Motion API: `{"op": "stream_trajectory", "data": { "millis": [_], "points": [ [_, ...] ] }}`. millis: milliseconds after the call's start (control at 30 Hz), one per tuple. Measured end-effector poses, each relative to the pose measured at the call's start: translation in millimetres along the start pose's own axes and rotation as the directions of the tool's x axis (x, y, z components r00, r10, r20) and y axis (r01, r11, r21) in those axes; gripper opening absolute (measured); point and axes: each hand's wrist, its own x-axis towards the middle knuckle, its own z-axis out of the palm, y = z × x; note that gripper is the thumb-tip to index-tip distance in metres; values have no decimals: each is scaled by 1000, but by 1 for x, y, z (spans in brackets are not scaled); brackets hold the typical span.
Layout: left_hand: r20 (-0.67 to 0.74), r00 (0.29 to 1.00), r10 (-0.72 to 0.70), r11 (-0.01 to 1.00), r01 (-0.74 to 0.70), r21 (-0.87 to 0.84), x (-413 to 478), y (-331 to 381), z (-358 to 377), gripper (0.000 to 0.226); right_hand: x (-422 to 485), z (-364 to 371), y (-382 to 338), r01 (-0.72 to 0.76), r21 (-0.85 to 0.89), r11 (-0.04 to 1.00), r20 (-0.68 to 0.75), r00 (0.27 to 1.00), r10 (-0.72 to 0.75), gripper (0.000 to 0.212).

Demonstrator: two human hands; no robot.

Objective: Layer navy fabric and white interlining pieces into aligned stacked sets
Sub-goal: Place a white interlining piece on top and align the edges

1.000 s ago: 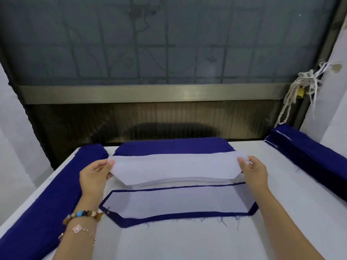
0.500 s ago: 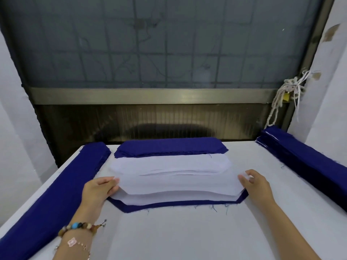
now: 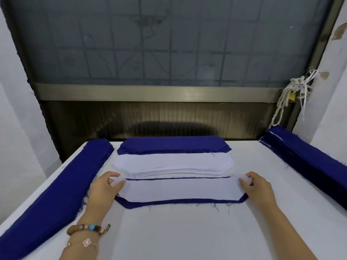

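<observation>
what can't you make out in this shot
Head view, the only one:
Whatever lies under the white piece: it covers all but the rim of the navy piece.
Sheet count in the white stack: the edges are too thin to count.
Near end of the left navy stack: cut off at the bottom left corner.
Near end of the right navy stack: cut off by the right edge.
</observation>
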Motion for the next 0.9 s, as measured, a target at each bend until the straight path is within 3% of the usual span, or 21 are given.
{"op": "stream_trajectory", "data": {
  "millis": [533, 633, 900],
  "points": [
    [70, 993, 98, 974, -110, 199, 1, -8, 1, 23, 2, 3, 3, -22, -69, 997, -22, 1000, 21, 10],
    [62, 993, 97, 970, -108, 217, 1, -7, -1, 25, 2, 4, 3, -3, -58, 998, -46, 999, 1, 18],
    [20, 990, 139, 957, -139, 254, -1, -8, -3, 28, 2, 7, 5, 61, -107, 992, -74, 995, -70, 14]
  ]
}}
